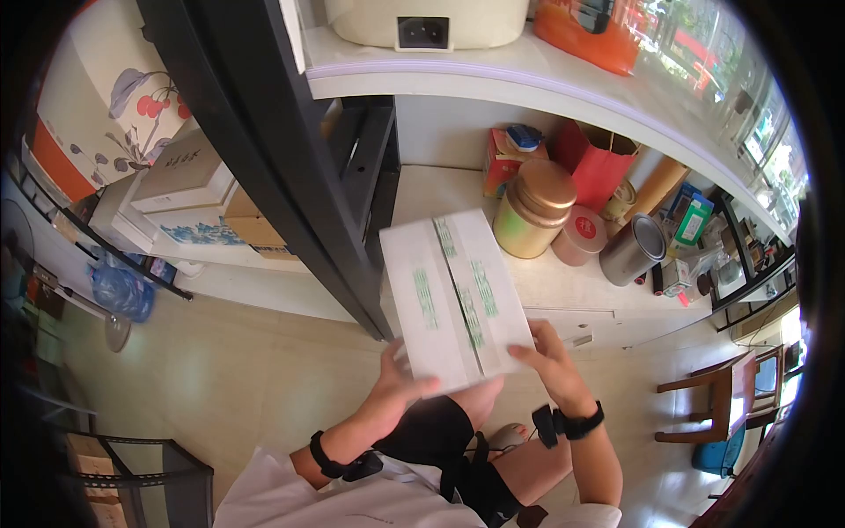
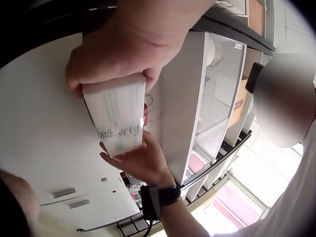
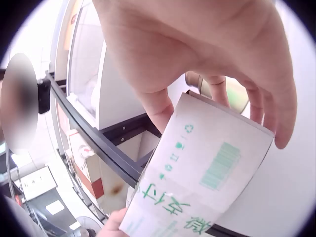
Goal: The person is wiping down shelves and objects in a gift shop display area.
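Both hands hold a white cardboard box in front of the body, over the edge of a low cabinet top. Green print and a strip of tape run along its upper face. The left hand grips the near left corner, thumb on top. At the right side the right hand holds the box, its thumb lying on the upper face. Green characters and a barcode mark the box end in the right wrist view, with the fingers curled over its edge. In the left wrist view the two hands hold opposite ends.
Behind the box stand a gold canister, a pink round tin, a grey canister and a red bag. A white shelf overhangs them. Close on the left rises a black post. A wooden stool stands at right.
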A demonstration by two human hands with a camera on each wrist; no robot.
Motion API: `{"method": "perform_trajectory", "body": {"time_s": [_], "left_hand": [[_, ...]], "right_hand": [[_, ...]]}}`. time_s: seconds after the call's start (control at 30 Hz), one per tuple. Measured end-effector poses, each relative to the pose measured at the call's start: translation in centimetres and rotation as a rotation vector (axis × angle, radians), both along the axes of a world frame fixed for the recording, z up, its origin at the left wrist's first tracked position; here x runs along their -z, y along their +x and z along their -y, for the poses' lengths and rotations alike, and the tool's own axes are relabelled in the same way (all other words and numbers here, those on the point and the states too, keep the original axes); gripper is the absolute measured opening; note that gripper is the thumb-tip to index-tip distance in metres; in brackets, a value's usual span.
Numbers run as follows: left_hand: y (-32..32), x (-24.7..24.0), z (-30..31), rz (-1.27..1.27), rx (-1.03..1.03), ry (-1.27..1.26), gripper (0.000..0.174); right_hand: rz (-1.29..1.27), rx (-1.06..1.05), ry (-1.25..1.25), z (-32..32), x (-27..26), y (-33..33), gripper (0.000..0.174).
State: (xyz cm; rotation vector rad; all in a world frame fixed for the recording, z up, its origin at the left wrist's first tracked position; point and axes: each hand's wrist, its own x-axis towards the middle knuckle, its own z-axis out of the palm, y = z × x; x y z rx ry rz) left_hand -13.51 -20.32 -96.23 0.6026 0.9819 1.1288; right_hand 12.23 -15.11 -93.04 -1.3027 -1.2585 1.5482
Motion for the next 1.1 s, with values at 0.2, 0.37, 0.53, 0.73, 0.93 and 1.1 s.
{"method": "perform_trajectory", "body": {"time_s": [0.2,0.37,0.53,0.73,0.93,1.1], "left_hand": [[0.0,0.0,0.5,0.098,0.362,0.052,0.099],[1.1,0.2,1.1,0.01,0.475,0.272,0.107],[3.9,-1.8,-3.0,-0.152,0.649,0.448,0.114],[6.6,-1.3,-5.6,0.404,0.527,0.375,0.113],[14.0,-1.5,-3.7,0.264,0.499,0.356,0.123],[19.7,-2.2,-2.7,0.365,0.535,0.261,0.074]], "right_hand": [[-0.047,-0.068,-0.147,4.5,-1.3,2.4,0.073],[-0.119,-0.011,-0.017,8.9,-1.6,3.7,0.096],[-0.298,0.228,-0.03,12.2,-1.4,5.1,0.104],[-0.598,0.513,-0.004,14.4,1.0,4.1,0.082],[-0.549,0.708,0.216,12.6,1.2,3.3,0.077],[-0.125,0.941,0.49,15.6,-1.3,2.7,0.068]]}}
